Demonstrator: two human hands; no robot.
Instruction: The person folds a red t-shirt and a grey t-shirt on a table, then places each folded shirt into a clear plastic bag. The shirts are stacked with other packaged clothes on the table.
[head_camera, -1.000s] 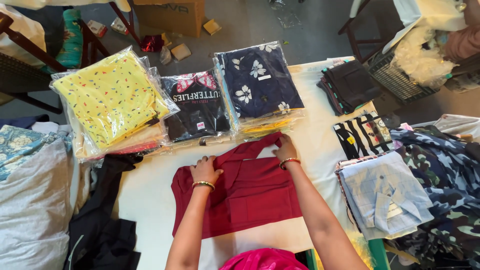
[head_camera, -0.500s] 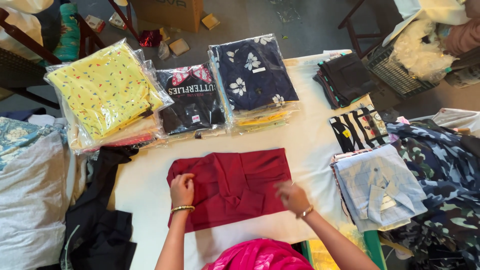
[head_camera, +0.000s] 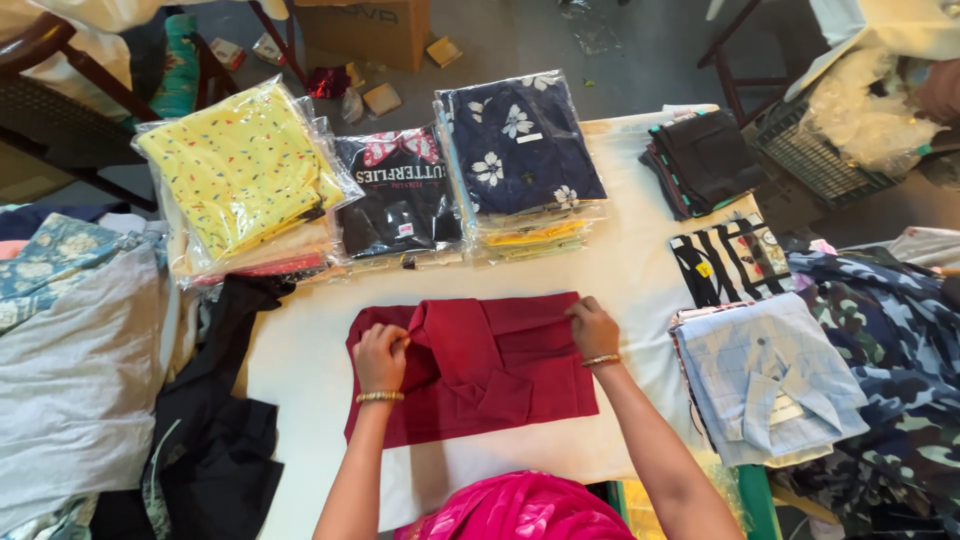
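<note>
Since half a second ago, the right hand has moved up from the shirt's lower edge to its upper right corner, and the left hand has shifted onto the collar side. Both hands are closed on cloth: the left hand pinches a fold of the maroon shirt near its collar, and the right hand grips the top right edge.

The maroon shirt lies folded into a rough rectangle in the middle of the white tabletop, directly in front of the person. It looks light, soft and limp, likely to sag or unfold if lifted by one point; the folded edges and corners seem the best places to hold it.

Beyond the shirt, along the far edge, stand three stacks of bagged garments: a yellow stack, a black printed stack and a navy floral stack. To the right lies a folded pale blue shirt beside camouflage cloth. Dark clothing hangs off the left side.
</note>
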